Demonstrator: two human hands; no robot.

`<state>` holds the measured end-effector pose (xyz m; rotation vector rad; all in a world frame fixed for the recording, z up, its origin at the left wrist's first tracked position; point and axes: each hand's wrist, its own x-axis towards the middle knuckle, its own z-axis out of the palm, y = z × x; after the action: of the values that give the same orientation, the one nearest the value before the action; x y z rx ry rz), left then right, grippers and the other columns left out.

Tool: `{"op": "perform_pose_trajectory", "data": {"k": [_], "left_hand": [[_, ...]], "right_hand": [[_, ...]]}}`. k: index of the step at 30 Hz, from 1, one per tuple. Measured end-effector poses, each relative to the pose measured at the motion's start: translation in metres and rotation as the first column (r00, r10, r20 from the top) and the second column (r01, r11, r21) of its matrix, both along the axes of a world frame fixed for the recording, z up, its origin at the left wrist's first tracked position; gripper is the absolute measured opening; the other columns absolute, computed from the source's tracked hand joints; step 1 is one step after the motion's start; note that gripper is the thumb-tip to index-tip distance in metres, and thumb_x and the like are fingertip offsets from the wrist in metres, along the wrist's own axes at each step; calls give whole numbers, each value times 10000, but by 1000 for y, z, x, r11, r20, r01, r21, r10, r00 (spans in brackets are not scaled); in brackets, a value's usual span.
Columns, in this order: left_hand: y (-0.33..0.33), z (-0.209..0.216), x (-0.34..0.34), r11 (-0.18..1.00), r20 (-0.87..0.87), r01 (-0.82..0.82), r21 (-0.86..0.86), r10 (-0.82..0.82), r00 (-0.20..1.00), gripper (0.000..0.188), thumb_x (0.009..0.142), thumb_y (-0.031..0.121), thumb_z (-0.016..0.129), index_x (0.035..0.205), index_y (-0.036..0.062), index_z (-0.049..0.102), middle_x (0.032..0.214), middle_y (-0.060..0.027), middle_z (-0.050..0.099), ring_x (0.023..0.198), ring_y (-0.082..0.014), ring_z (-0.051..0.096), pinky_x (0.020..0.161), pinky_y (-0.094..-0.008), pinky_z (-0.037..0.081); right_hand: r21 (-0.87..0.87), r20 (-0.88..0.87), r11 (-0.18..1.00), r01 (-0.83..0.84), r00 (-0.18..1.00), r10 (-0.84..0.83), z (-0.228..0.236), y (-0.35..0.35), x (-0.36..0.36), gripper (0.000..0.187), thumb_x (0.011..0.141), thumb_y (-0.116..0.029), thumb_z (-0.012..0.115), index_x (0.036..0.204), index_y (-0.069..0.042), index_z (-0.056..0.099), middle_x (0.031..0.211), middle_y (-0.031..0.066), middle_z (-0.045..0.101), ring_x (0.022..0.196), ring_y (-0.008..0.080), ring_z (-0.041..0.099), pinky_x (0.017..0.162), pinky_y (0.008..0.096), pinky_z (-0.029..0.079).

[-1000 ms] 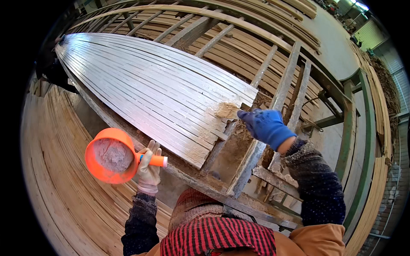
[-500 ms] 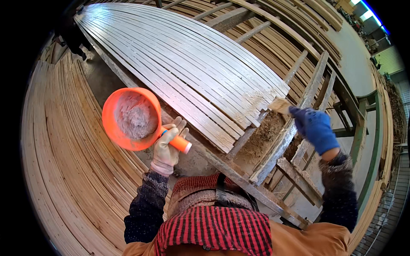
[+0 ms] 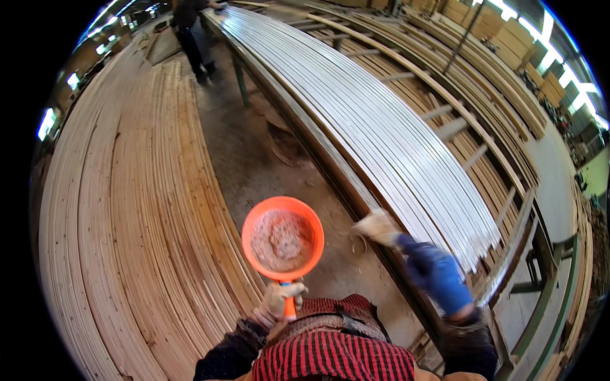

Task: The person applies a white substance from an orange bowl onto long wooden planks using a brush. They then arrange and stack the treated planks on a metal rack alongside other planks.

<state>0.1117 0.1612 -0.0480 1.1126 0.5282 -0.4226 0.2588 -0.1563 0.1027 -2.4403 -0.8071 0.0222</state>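
My left hand [image 3: 274, 301], in a pale glove, is closed round the handle of an orange plastic dipper [image 3: 318, 238]. The dipper's round bowl holds a lumpy greyish-pink paste [image 3: 281, 240]. My right hand [image 3: 441, 274], in a blue glove, grips a wide brush [image 3: 378, 227] whose pale bristles point left, past the near edge of the boards; motion blurs both. Right of the brush lie long, narrow boards [image 3: 387, 136] side by side, coated whitish and wet-looking, with ragged near ends.
Bare wooden strips [image 3: 140, 222] cover the left side. A brown floor [image 3: 235, 152] runs between them and the rack's dark rail [image 3: 330, 171]. At the far end stands another person [image 3: 189, 35], one hand on the boards. More timber [image 3: 470, 82] and a green frame [image 3: 551, 305] are at right.
My view has tilted up, showing more of the far end. My right hand has swung the brush left from the boards' near ends. The dipper now sits lower, with its handle toward me.
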Motion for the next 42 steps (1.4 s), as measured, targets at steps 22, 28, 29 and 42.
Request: {"op": "perform_pose_trajectory", "data": {"k": [22, 28, 29, 42], "left_hand": [[348, -12, 264, 669, 46, -728, -151, 741, 671, 181, 874, 86, 639, 1039, 66, 567, 744, -36, 554, 571, -170, 559, 498, -317, 491], [483, -100, 391, 501, 90, -840, 209, 845, 526, 94, 833, 99, 666, 896, 84, 598, 693, -52, 576, 584, -182, 591, 502, -343, 492], [506, -124, 410, 538, 53, -802, 261, 821, 568, 87, 811, 83, 677, 862, 90, 607, 681, -41, 577, 588, -183, 594, 510, -338, 492], [517, -283, 752, 736, -220, 564, 374, -520, 825, 303, 852, 157, 700, 1151, 110, 713, 1119, -117, 691, 1014, -280, 664, 797, -401, 562]], "right_hand": [[236, 52, 790, -567, 819, 572, -56, 467, 360, 303, 907, -156, 646, 1204, -91, 652, 976, 153, 719, 879, 329, 707, 747, 410, 564], [342, -6, 874, -346, 929, 370, -18, 504, 473, 280, 875, -35, 664, 1153, -21, 691, 1087, 170, 723, 977, 305, 716, 848, 371, 567], [369, -19, 890, -269, 955, 297, -25, 506, 490, 287, 870, -25, 664, 1156, -21, 690, 1091, 172, 723, 975, 303, 717, 849, 374, 567], [226, -310, 780, 584, 802, -511, -85, 582, 571, 230, 958, -28, 537, 1118, 59, 678, 1025, 190, 724, 908, 231, 711, 825, 340, 567]]}}
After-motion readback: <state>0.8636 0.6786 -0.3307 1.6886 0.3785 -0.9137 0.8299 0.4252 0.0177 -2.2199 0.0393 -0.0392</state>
